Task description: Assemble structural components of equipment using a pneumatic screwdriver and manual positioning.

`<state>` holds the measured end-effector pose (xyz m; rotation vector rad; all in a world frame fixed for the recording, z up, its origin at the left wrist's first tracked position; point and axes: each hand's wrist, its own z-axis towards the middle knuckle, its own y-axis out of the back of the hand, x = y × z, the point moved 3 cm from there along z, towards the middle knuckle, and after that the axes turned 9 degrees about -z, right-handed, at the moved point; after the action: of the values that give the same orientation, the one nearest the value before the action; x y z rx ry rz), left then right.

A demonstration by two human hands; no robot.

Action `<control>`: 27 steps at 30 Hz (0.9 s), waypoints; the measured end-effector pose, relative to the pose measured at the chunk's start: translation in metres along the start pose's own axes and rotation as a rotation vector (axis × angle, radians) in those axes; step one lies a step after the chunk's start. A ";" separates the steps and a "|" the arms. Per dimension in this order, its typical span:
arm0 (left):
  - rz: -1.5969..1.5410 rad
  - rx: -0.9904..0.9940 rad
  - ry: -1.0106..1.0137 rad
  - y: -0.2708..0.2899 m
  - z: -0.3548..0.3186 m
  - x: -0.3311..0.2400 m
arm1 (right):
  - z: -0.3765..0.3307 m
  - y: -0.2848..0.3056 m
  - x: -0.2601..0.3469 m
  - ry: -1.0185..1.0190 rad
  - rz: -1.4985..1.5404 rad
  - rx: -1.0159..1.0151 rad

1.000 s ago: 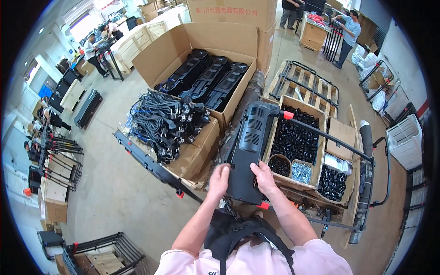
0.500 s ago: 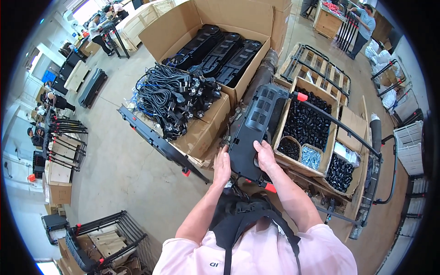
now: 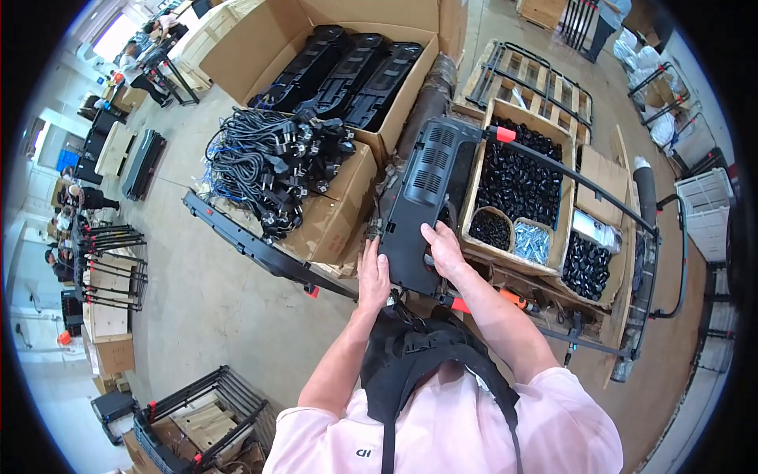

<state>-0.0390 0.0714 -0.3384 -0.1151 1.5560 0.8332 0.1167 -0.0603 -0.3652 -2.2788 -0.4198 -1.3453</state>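
Observation:
A long black plastic cover (image 3: 414, 213) with vent slots lies lengthwise before me, joined to a black tubular frame with red end pieces. My left hand (image 3: 373, 276) rests along its near left edge, fingers stretched out and thumb beside the rim. On the opposite edge my right hand (image 3: 444, 250) grips the cover, thumb on top and the other fingers curled out of sight. Just right of the cover stands a wooden box (image 3: 470, 246) of black plastic parts, with small dark pieces and silvery fasteners in its near corner.
Left of the cover, a heap of black power cables (image 3: 272, 162) lies on a carton (image 3: 341, 207). Behind it a large open carton (image 3: 395, 118) holds several black covers. An orange power tool (image 3: 515, 299) lies below the parts box. People work at the far left and far right.
The whole view has shifted, so the surroundings sit further left and higher. The orange tool has come into sight. Both hands stay at the cover's near end; the left thumb now shows at its edge.

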 end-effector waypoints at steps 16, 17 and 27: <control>0.107 -0.056 -0.197 -0.002 0.022 -0.080 | -0.065 0.115 0.076 -0.030 -0.295 -0.156; 0.056 0.109 -0.267 -0.013 0.028 -0.099 | -0.084 0.134 0.086 0.009 -0.306 -0.226; 0.562 1.455 -0.591 -0.254 0.024 -0.044 | -0.301 0.162 0.072 -0.017 -0.156 -0.366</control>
<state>0.1242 -0.1174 -0.4068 1.5196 1.2782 -0.0555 0.0051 -0.3548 -0.2136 -2.5985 -0.3899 -1.5906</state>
